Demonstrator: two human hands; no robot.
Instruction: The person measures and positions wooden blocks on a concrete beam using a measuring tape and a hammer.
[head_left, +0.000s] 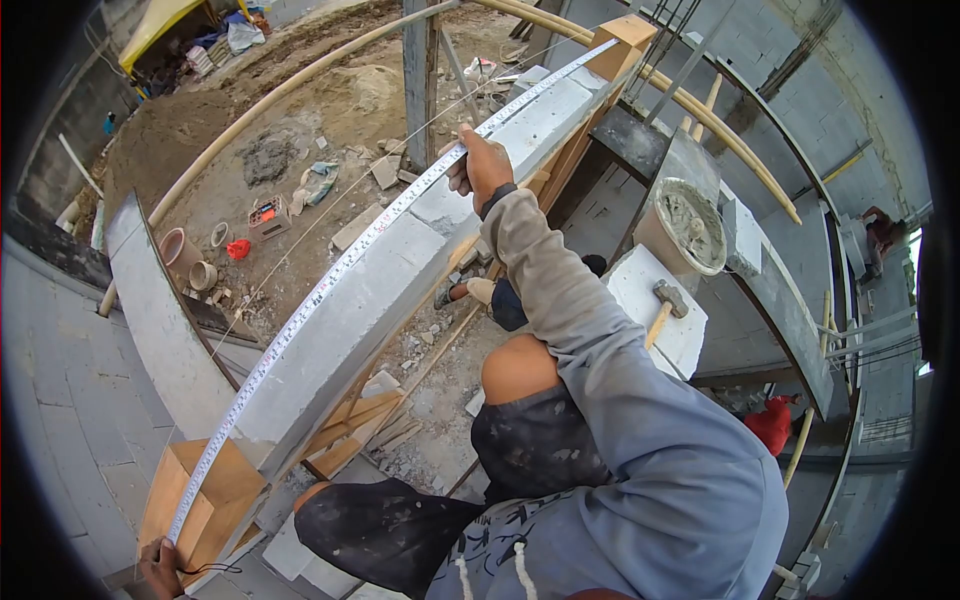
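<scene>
A long white measuring tape stretches along the top of a grey block wall, from a wooden block at the lower left to another wooden block at the top. My right hand is closed on the tape near its upper part, over the wall. At the lower left, my left hand pinches the near end of the tape beside the wooden block. A thin dark cord lies by its fingers.
A bucket of wet mortar stands at the right, near a hammer on a white block. Below are rubble, a red-and-grey crate and buckets. A bamboo pole curves behind. Other people are lower down.
</scene>
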